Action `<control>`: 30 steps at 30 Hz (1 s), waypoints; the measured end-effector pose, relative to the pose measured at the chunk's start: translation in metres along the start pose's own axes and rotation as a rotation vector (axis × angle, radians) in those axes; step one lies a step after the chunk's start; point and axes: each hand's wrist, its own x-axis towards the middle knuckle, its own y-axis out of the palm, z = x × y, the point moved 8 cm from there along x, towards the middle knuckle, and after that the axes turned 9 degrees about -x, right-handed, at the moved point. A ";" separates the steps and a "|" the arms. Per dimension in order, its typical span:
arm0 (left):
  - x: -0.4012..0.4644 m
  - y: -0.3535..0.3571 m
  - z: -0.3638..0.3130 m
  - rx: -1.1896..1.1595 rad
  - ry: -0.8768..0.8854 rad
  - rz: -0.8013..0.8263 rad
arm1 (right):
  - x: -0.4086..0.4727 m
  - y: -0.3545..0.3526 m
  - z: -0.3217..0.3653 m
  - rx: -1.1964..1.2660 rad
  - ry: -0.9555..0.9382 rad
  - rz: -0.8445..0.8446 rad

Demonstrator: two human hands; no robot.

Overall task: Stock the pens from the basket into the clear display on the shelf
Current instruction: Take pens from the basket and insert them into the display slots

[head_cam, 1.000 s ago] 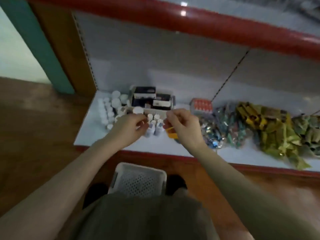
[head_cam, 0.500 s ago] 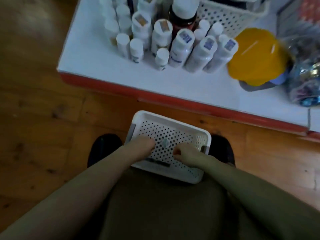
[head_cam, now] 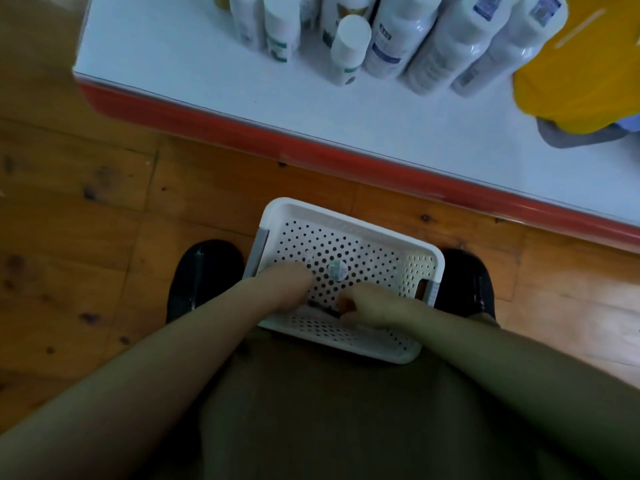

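Fingers of both hands, left hand [head_cam: 289,277] and right hand [head_cam: 369,308], curl on a dark pen [head_cam: 320,305] lying crosswise in the basket [head_cam: 349,216].

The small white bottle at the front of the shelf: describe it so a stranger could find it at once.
Start at the white shelf with the red front edge, above the perforated basket on the floor. A cluster of white bottles stands at its back. The small white bottle stands nearest the front edge, shortest in view, with a green-marked label, left of the taller blue-labelled bottle.

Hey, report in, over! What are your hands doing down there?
Both hands, left and right, down in the white basket on the floor. Right grip on a dark pen; left unclear. Nothing in the way.
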 end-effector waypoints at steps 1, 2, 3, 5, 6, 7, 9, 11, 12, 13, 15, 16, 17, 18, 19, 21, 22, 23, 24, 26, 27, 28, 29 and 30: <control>-0.005 -0.011 -0.002 -0.086 0.014 -0.054 | -0.004 -0.008 -0.004 0.033 0.012 -0.025; -0.012 -0.022 -0.004 -0.174 0.024 -0.103 | -0.010 -0.018 -0.008 0.083 0.022 -0.050; -0.022 -0.035 -0.007 -0.248 0.034 -0.152 | -0.020 -0.029 -0.011 0.153 0.026 -0.075; -0.044 -0.057 -0.010 -0.369 0.044 -0.232 | -0.048 -0.055 -0.016 0.314 0.016 -0.155; -0.059 -0.068 -0.013 -0.437 0.057 -0.274 | -0.066 -0.069 -0.016 0.384 0.006 -0.219; -0.075 -0.079 -0.018 -0.518 0.082 -0.324 | -0.086 -0.082 -0.016 0.459 -0.004 -0.293; -0.114 -0.101 -0.032 -0.680 0.148 -0.415 | -0.129 -0.107 -0.014 0.647 -0.020 -0.454; -0.156 -0.122 -0.048 -0.809 0.214 -0.500 | -0.172 -0.127 -0.009 0.859 -0.041 -0.605; -0.178 -0.132 -0.055 -0.867 0.251 -0.551 | -0.193 -0.135 -0.004 1.003 -0.068 -0.680; -0.200 -0.141 -0.064 -0.925 0.294 -0.603 | -0.214 -0.142 0.002 1.179 -0.110 -0.746; -0.241 -0.155 -0.084 -1.039 0.375 -0.695 | -0.254 -0.155 0.019 1.518 -0.235 -0.833; -0.260 -0.159 -0.093 -1.104 0.404 -0.736 | -0.275 -0.162 0.029 1.630 -0.304 -0.870; -0.278 -0.163 -0.102 -1.181 0.430 -0.771 | -0.296 -0.168 0.039 1.683 -0.358 -0.917; -0.295 -0.165 -0.111 -1.254 0.456 -0.803 | -0.316 -0.171 0.047 1.668 -0.372 -0.993; -0.312 -0.168 -0.119 -1.300 0.481 -0.837 | -0.340 -0.175 0.052 1.576 -0.344 -1.118; -0.345 -0.173 -0.135 -1.315 0.517 -0.920 | -0.393 -0.181 0.064 1.206 -0.258 -1.447; -0.362 -0.176 -0.142 -1.304 0.533 -0.959 | -0.419 -0.185 0.074 0.987 -0.250 -1.581; -0.379 -0.178 -0.151 -1.285 0.551 -0.991 | -0.440 -0.187 0.087 0.775 -0.261 -1.658; -0.394 -0.181 -0.160 -1.256 0.570 -1.014 | -0.456 -0.189 0.102 0.564 -0.267 -1.695; -0.424 -0.185 -0.179 -1.187 0.600 -1.042 | -0.478 -0.189 0.129 0.206 -0.277 -1.691; -0.438 -0.187 -0.188 -1.163 0.614 -1.057 | -0.487 -0.188 0.140 0.097 -0.280 -1.688; -0.451 -0.190 -0.196 -1.146 0.625 -1.073 | -0.497 -0.186 0.148 0.034 -0.285 -1.704; -0.464 -0.192 -0.203 -1.129 0.637 -1.089 | -0.510 -0.185 0.154 -0.002 -0.292 -1.735; -0.475 -0.194 -0.211 -1.114 0.644 -1.100 | -0.522 -0.184 0.158 -0.023 -0.296 -1.767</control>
